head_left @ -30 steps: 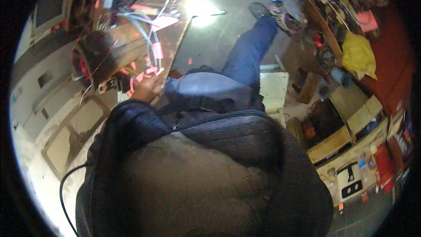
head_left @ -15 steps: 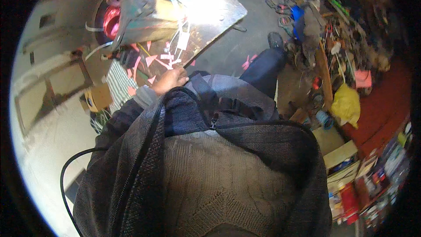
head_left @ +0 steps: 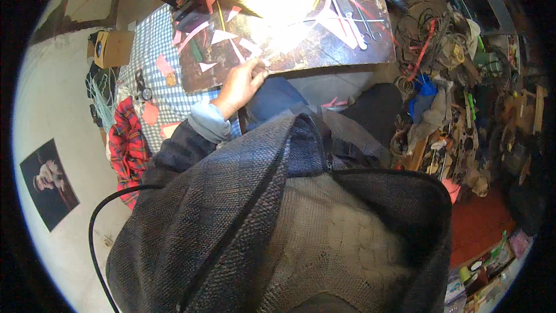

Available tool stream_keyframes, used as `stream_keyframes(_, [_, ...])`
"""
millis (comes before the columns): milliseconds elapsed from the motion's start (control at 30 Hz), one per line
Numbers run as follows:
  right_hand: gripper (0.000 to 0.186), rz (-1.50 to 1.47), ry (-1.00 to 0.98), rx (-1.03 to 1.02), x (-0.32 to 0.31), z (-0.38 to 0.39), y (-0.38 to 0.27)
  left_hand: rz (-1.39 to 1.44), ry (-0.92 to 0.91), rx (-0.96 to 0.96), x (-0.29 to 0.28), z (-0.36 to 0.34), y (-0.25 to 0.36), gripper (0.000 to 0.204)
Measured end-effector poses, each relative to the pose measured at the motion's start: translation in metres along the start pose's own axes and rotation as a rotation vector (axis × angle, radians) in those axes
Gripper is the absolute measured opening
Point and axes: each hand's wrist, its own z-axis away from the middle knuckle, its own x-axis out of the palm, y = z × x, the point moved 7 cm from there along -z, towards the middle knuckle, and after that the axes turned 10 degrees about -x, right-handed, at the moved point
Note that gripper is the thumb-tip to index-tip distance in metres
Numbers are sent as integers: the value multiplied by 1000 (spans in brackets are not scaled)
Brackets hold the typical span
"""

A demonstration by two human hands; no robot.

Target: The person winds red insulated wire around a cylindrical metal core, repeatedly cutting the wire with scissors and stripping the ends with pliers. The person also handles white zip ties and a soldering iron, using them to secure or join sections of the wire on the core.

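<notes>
My left hand [head_left: 238, 86] is at the near edge of the worn wooden table [head_left: 284, 61], fingers curled and pressed together. Whatever they may hold is too small to make out. Just beyond the fingertips lie pale pink scraps [head_left: 250, 47], with a pink triangle [head_left: 221, 36] and a yellow stick [head_left: 220, 16] farther left. A pair of scissors [head_left: 370, 36] rests toward the table's right side, beside long pale strips [head_left: 354, 32]. Bright glare hides the middle of the tabletop. My right hand is out of view.
A checked cloth [head_left: 152, 40] with pink pieces is left of the table, above a red plaid cloth [head_left: 128, 139]. A cardboard box [head_left: 114, 48] stands by the wall. Coiled cables [head_left: 425, 40] and piled scrap [head_left: 463, 133] crowd the right side.
The view has swung, so more of the table, the checked cloth and the scissors show now. My left hand stays at the table's near edge, its fingers still curled.
</notes>
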Motion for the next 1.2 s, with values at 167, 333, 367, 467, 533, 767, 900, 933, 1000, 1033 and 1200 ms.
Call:
stream_keyframes(167, [43, 62, 22, -62, 5, -21, -6, -37, 337, 123, -14, -52, -10, 22])
stream_keyframes(333, [42, 108, 33, -70, 30, -23, -8, -328, 582, 390, 17, -83, -7, 23])
stream_keyframes(367, [42, 122, 24, -69, 36, -21, -8, -382, 561, 307, 26, -92, -15, 23])
stream_keyframes(467, [42, 164, -20, -55, 51, -9, -3, -432, 629, 374, 37, -98, -17, 20])
stream_keyframes(533, [42, 199, -56, -53, 62, 0, -2, -427, 639, 398, 37, -100, -19, 19])
stream_keyframes(767, [42, 531, -190, -253, 124, -72, -88, -444, 567, 463, 31, -95, -18, 18])
stream_keyframes(900, [41, -167, 217, -331, 56, -185, -163, -429, 562, 576, 31, -84, -7, 12])
stream_keyframes(933, [42, -247, 318, -418, 28, -201, -186, -422, 567, 566, 29, -82, -6, 13])
stream_keyframes(1000, [40, -342, 465, -702, -26, -216, -240, -407, 579, 539, 22, -76, -4, 15])
stream_keyframes(1033, [35, -355, 477, -767, -48, -222, -266, -327, 592, 516, 16, -72, -3, 16])
stream_keyframes(1200, [21, -460, 653, -906, -117, -240, -348, -416, 512, 330, -12, -60, -8, 16])
